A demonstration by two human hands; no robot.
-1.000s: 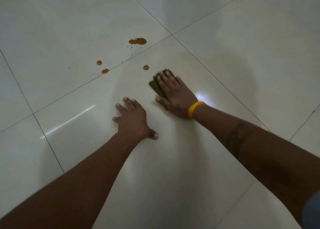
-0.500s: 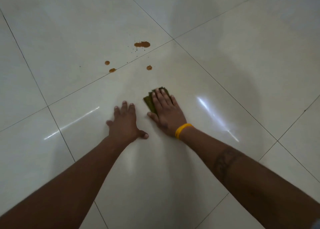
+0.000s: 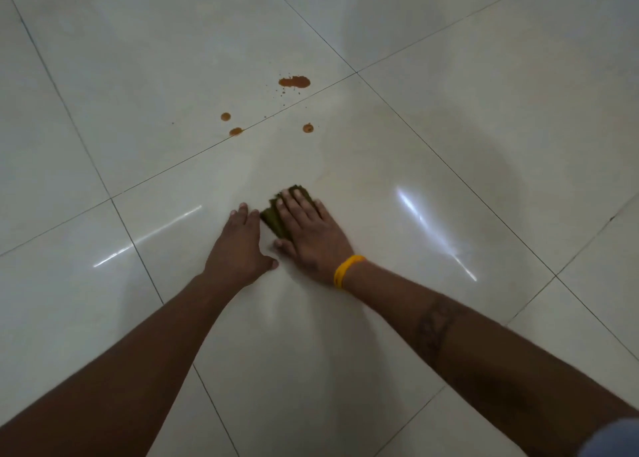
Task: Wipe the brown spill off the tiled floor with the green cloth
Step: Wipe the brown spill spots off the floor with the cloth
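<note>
Spill (image 3: 294,82) lies as one brown blotch with three smaller drops on the floor (image 3: 484,145), beyond both your hands and well apart from them, beside the grout cross. Your right hand (image 3: 311,235) lies flat with straight fingers on the cloth (image 3: 276,220), pressing it to the tile; the cloth peeks out past your fingertips and to their left. Your left hand (image 3: 238,245) rests flat on the floor, just beside the cloth. A yellow band (image 3: 345,270) circles your right wrist. No writing is legible.

The cloth (image 3: 276,219) lies on the floor (image 3: 449,118) under the right hand's fingers (image 3: 299,202) (left hand (image 3: 238,245) just beside); the spill (image 3: 294,82) sits well beyond the fingertips.
</note>
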